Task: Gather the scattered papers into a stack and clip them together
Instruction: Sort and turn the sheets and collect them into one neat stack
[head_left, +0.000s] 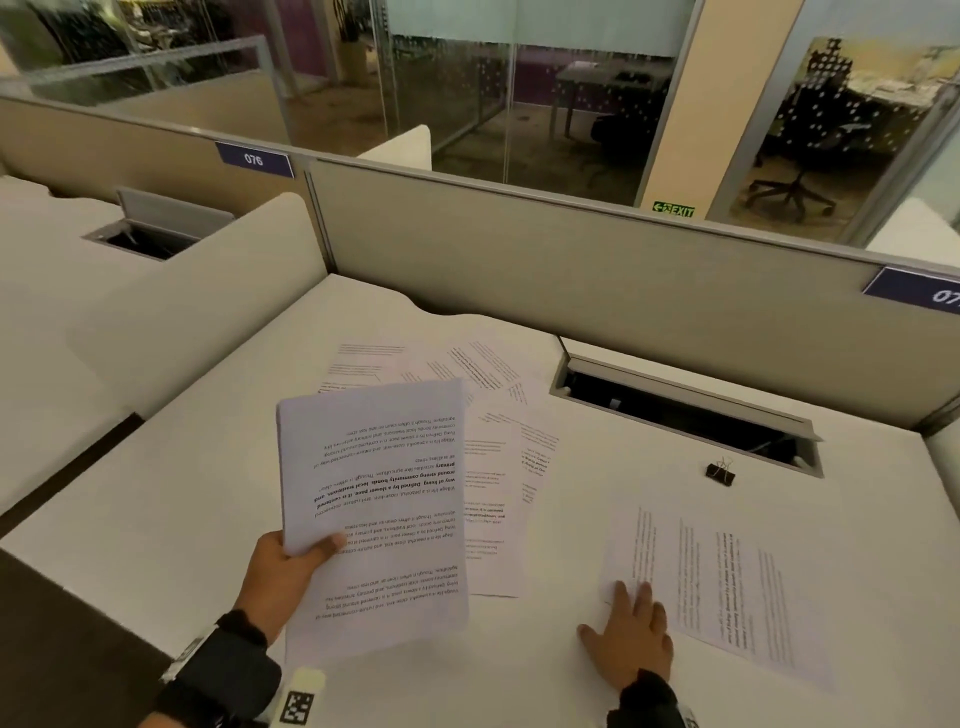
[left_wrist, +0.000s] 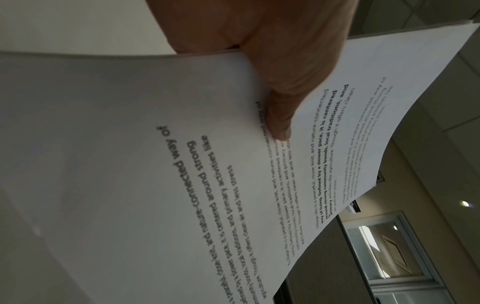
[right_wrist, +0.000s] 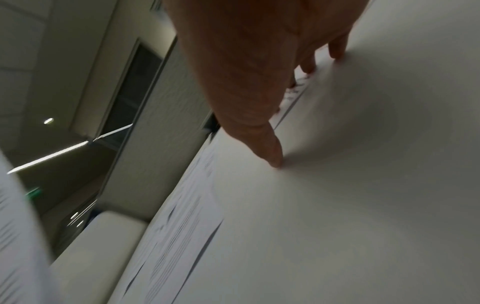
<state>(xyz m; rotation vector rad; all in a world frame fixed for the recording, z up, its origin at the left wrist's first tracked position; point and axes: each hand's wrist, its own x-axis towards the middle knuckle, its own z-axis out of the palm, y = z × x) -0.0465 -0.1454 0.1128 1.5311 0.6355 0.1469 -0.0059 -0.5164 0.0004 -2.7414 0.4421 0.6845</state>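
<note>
Gathering papers: left hand (head_left: 275, 577) pinches the stack (head_left: 374, 514) above the table (head_left: 156, 493) so it stays together; right hand (head_left: 631, 639), grip released, fingers flat on a loose sheet (head_left: 727, 587), likely to drag it. More sheets (head_left: 498, 447) and binder clip (head_left: 720, 474) wait untouched.

On the desk (head_left: 519, 675) before you, loose sheets (head_left: 498, 441) lie fanned behind the held stack (head_left: 374, 499), a single sheet (head_left: 727, 587) lies right, with the binder clip (head_left: 720, 474) beyond it near the cable hatch (head_left: 685, 410).
</note>
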